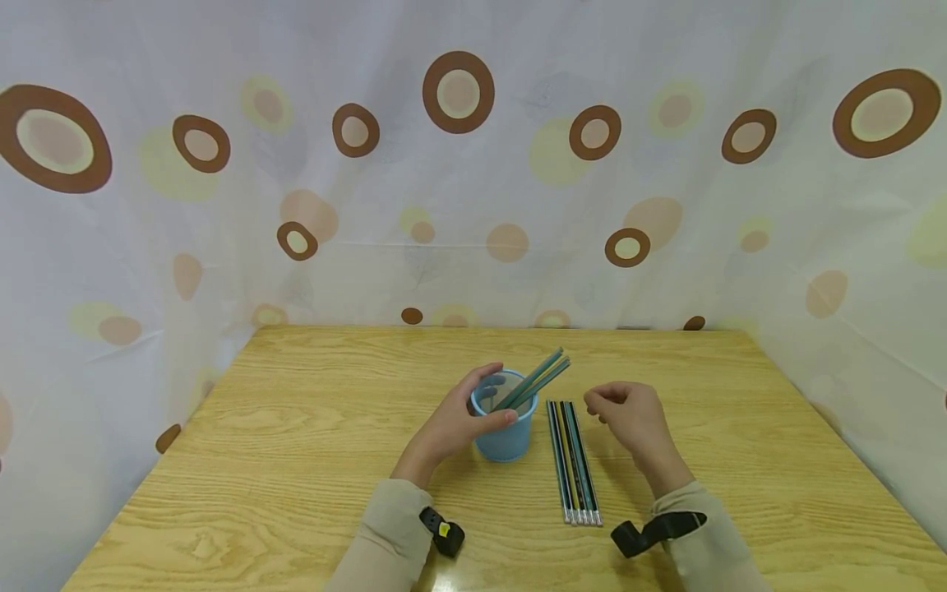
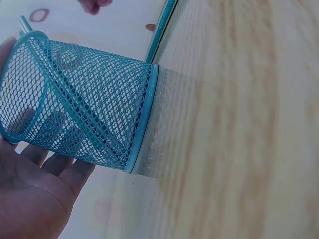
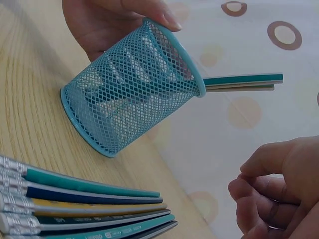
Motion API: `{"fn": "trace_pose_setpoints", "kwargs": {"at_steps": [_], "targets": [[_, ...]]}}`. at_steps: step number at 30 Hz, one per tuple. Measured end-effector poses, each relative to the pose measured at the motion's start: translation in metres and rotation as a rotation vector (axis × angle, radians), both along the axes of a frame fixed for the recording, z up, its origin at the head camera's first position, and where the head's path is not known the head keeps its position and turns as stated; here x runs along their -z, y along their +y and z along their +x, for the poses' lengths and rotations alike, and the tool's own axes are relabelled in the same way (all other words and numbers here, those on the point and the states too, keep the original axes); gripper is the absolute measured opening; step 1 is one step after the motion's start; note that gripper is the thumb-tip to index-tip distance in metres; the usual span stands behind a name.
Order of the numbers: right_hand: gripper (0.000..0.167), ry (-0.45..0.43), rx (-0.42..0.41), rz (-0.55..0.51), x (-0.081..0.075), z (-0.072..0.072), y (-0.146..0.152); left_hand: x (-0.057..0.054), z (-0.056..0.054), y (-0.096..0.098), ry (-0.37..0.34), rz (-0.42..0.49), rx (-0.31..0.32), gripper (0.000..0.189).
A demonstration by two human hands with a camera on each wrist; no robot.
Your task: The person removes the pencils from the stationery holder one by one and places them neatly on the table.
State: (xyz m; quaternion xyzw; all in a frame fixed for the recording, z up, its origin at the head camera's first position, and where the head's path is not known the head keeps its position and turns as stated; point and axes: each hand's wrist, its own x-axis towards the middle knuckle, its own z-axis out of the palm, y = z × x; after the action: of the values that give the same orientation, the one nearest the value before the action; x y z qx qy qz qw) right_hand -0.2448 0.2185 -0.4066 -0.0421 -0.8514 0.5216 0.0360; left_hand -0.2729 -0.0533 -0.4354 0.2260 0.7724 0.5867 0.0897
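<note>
A light-blue mesh pencil cup (image 1: 505, 442) stands upright on the table. My left hand (image 1: 453, 421) holds it near the rim from the left, thumb in front and fingers around the far side. Inside, a few green pencils (image 1: 531, 383) lean to the right and stick out above the rim. To the cup's right lies a row of several pencils (image 1: 574, 460), green, dark and yellow, their metal-and-eraser ends towards me. My right hand (image 1: 635, 418) hovers right of that row's far end. Its fingers (image 3: 269, 189) are loosely curled, thumb close to the index finger, with nothing visible between them.
The wood-grain table (image 1: 296, 427) reaches back to a white curtain (image 1: 414, 197) with brown and yellow circles, which also hangs along both sides. Black straps (image 1: 658, 533) with small devices sit on both sleeves.
</note>
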Motion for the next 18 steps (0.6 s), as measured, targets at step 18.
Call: {"fn": "trace_pose_setpoints", "kwargs": {"at_steps": [18], "targets": [[0.032, 0.126, 0.027, -0.089, -0.012, 0.007, -0.011, -0.002, 0.002, 0.0, -0.007, 0.002, -0.002, 0.073]]}}
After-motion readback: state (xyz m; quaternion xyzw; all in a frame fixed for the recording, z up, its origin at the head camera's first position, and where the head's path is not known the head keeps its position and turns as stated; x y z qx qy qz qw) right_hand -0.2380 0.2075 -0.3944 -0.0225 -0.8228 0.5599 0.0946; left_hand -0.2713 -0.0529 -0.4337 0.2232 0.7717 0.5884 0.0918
